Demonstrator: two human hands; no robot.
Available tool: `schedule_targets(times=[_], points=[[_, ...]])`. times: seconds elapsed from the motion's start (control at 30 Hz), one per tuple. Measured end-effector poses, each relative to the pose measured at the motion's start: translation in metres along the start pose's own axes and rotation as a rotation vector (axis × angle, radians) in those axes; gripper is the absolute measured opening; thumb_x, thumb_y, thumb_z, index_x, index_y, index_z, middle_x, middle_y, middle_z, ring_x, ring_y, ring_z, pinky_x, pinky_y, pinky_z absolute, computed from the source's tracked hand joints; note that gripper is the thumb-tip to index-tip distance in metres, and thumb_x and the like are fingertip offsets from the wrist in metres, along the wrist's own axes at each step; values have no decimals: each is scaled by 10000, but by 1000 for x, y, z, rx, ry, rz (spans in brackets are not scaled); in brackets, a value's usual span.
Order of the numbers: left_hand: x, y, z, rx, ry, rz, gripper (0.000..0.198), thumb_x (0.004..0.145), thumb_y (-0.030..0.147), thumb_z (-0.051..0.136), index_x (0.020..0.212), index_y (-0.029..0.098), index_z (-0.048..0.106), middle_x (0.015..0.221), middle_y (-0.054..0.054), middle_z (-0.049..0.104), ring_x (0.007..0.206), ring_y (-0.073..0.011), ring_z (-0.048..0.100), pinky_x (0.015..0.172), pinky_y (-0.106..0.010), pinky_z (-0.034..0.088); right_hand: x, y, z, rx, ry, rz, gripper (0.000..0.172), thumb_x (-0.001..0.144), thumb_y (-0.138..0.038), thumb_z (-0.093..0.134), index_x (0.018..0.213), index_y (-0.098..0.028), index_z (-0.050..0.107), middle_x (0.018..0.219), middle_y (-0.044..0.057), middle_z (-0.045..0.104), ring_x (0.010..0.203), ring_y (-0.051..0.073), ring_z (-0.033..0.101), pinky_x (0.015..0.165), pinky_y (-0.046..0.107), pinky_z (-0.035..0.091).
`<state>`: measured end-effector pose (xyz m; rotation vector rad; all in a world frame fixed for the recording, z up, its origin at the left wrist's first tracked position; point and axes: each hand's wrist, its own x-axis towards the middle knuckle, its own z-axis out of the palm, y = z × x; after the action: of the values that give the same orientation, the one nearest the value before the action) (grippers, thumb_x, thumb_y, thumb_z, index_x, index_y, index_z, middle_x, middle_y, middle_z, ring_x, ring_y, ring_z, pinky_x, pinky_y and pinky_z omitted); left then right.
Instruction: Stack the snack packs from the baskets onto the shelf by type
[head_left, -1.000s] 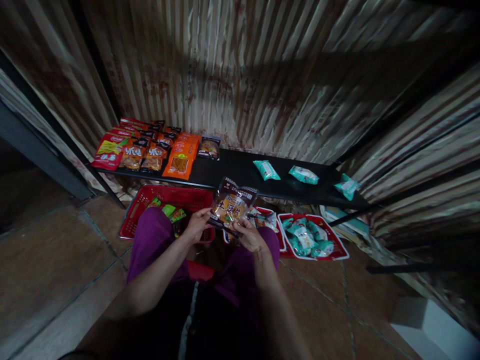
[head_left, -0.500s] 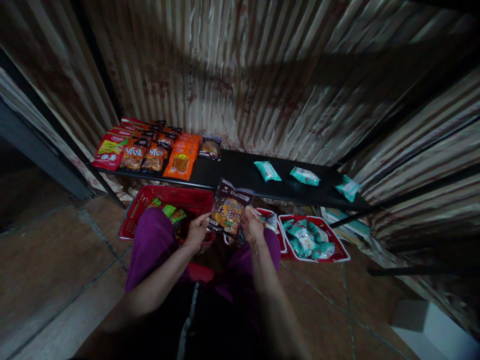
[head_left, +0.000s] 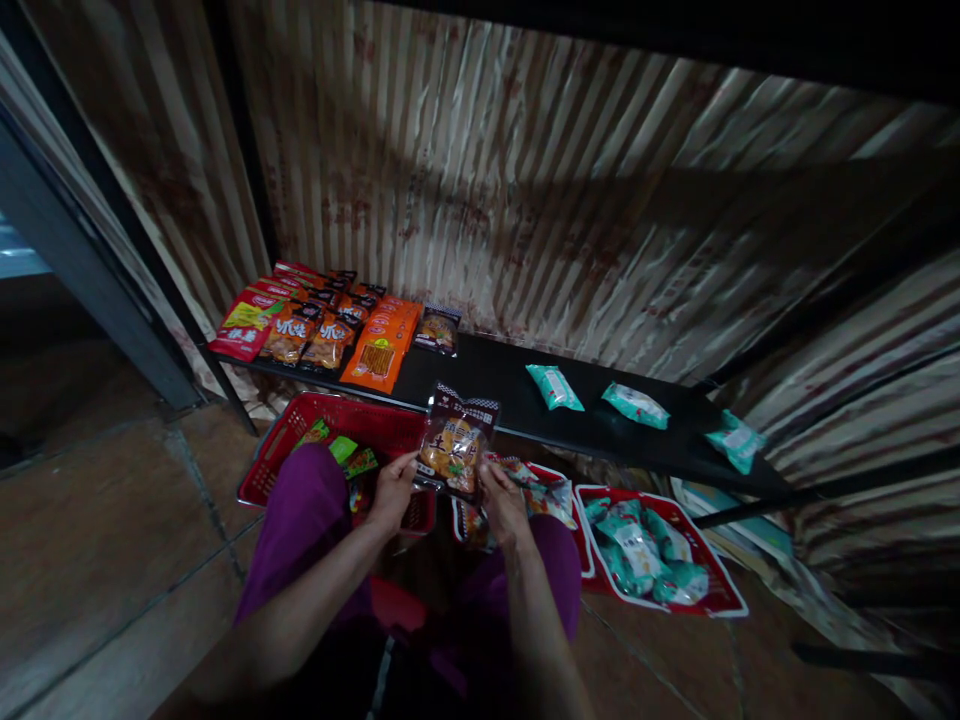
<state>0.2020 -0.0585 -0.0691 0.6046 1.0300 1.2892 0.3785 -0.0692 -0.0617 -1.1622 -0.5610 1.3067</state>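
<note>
A dark brown bag of potato chips (head_left: pixel 454 445) with a checkered top edge is held upright between both hands. My left hand (head_left: pixel 393 492) pinches its lower left edge, and my right hand (head_left: pixel 502 500) grips its lower right side. The bag is in front of the black shelf (head_left: pixel 487 375), just below the shelf's front edge. On the shelf, a similar brown bag (head_left: pixel 437 329) lies beside orange snack packs (head_left: pixel 382 345). Under my hands stand a red basket (head_left: pixel 274 455) with green packets and a middle basket (head_left: pixel 581 530), partly hidden by my right hand and knee.
Red bags (head_left: pixel 244 322) and black-and-orange bags (head_left: pixel 291 332) fill the shelf's left end. Three teal packets (head_left: pixel 636 404) lie spread on its right half. A right-hand red basket (head_left: pixel 724 590) holds several teal packets. Dark metal posts (head_left: pixel 244 130) frame the shelf.
The camera view has shifted, so the shelf and baskets sit lower in the picture. Both hands still hold the chip bag, which is tilted a little less.
</note>
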Motion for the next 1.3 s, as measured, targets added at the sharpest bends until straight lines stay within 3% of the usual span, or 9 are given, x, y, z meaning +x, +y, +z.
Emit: schedule_targets(times=[0.17, 0.33, 0.43, 0.63, 0.8, 1.0, 1.3], points=[[20, 1, 9, -31, 24, 28, 431, 633, 415, 715, 943, 117, 690, 763, -51, 687, 698, -172, 624, 630, -308, 542, 2, -2, 9, -24, 32, 97, 457, 538, -381, 843, 944, -228, 701, 919, 24, 731, 862, 201, 686, 702, 307, 577], [45, 6, 16, -9, 46, 56, 451, 626, 435, 710, 945, 116, 692, 791, -63, 696, 729, -193, 633, 666, -332, 543, 25, -5, 15, -21, 63, 98, 488, 510, -345, 860, 956, -232, 697, 924, 13, 732, 820, 167, 688, 669, 255, 565], [66, 11, 21, 27, 48, 84, 437, 640, 442, 696, 939, 123, 701, 794, -61, 701, 746, -197, 637, 697, -327, 534, 48, -6, 22, -70, 85, 81, 520, 509, -378, 850, 978, -217, 693, 831, 18, 739, 753, 165, 690, 628, 243, 548], [119, 27, 39, 18, 85, 109, 355, 684, 351, 671, 952, 120, 704, 777, -47, 705, 745, -175, 644, 735, -297, 521, 109, -11, 44, -24, 139, 11, 608, 473, -381, 840, 1028, -202, 668, 844, 35, 741, 732, 195, 686, 637, 300, 548], [172, 39, 53, 59, 134, 104, 264, 746, 236, 608, 965, 115, 694, 792, -44, 696, 722, -150, 635, 685, -256, 520, 163, -25, 65, -125, 225, -71, 550, 452, -386, 812, 940, -164, 689, 774, 25, 727, 667, 173, 660, 566, 259, 516], [230, 46, 66, 194, 176, 183, 268, 787, 121, 537, 1015, 149, 676, 919, -60, 706, 857, -159, 648, 806, -279, 519, 218, -30, 86, -132, 236, -156, 510, 467, -404, 783, 906, -163, 686, 771, 32, 716, 648, 169, 650, 573, 267, 510], [284, 51, 81, 309, 278, 242, 386, 775, 22, 494, 1117, 145, 623, 1072, -94, 683, 983, -172, 640, 913, -310, 484, 277, -26, 107, -151, 211, -235, 510, 499, -441, 757, 920, -170, 664, 747, 39, 700, 656, 186, 658, 589, 293, 515]])
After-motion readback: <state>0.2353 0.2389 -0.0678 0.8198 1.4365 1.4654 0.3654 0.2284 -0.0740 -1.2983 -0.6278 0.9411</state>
